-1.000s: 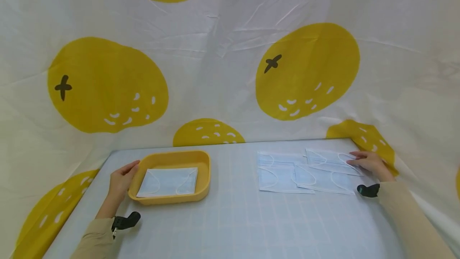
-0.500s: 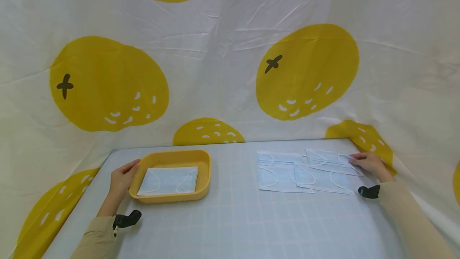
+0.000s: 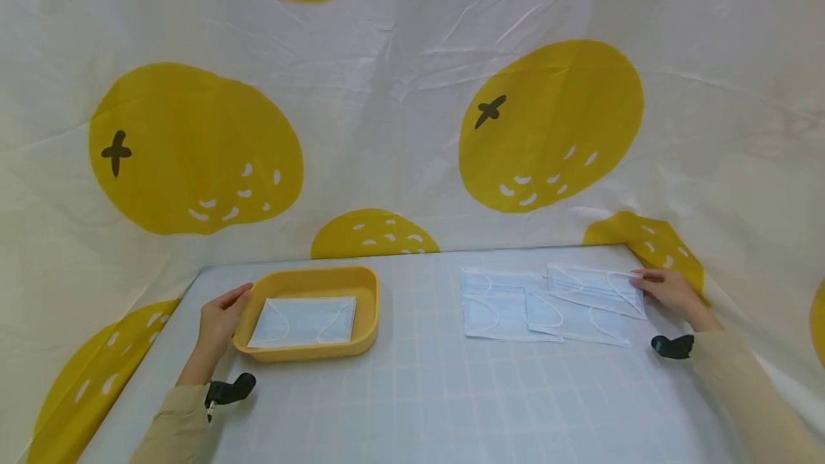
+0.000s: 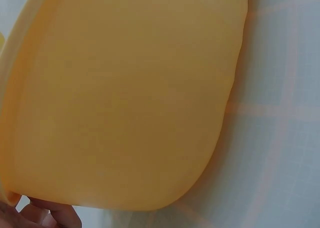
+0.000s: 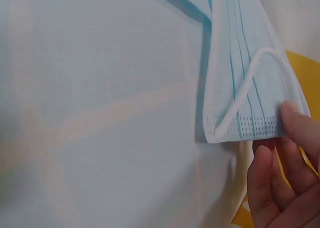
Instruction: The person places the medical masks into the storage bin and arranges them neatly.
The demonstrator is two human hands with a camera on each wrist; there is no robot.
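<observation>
On the left of the table stands a yellow tray with flat light-blue face masks lying in it. My left hand grips the tray's left rim; in the left wrist view, its fingers curl beneath that rim. At the right, my right hand pinches the right end of a face mask between thumb and fingers. The right wrist view shows that mask with its pleats and white ear loop, the thumb on top and fingers beneath. Other face masks lie flat, overlapping, under and left of it.
A pale blue checked cloth covers the table. Behind it hangs a white curtain printed with large yellow fruit. Each wrist wears a black camera mount, such as the left one.
My right hand has moved slightly right, and the pinched mask's right end has lifted a little. My left hand and the tray stay in place.
</observation>
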